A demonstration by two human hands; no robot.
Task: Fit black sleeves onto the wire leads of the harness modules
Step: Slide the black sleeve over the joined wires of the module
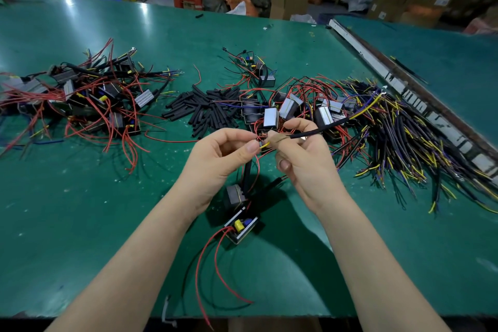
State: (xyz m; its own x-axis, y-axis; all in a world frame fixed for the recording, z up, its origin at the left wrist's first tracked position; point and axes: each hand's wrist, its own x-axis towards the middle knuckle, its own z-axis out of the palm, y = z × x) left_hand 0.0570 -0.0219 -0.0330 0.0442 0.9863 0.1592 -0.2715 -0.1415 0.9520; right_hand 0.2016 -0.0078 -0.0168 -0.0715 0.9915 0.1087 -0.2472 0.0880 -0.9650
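- The left hand is up over the green table. Its thumb and first finger pinch a thin yellow wire.
- The right hand is just beside the left hand, and their fingertips almost touch. It grips a black cable between its fingers. One of its fingers has tan tape on it.
- The black cable runs up and to the right from the right hand. Yellow and blue wires come out of its far end.
- One module lies on the table right below the two hands, between the wrists. It is an open little box with a yellow part and a blue part inside. Red wires curl out of it toward the near edge of the table.
- A black wire goes up from that module toward the hands.
- A pile of short black sleeves lies past the hands, a bit to the left.
- A heap of modules with red wires sits just behind the hands, touching the sleeve pile on its right side.
- A second heap of modules with red wires lies far to the left of the sleeve pile.
- A big bunch of black cables with yellow and blue tips lies to the right of the hands.
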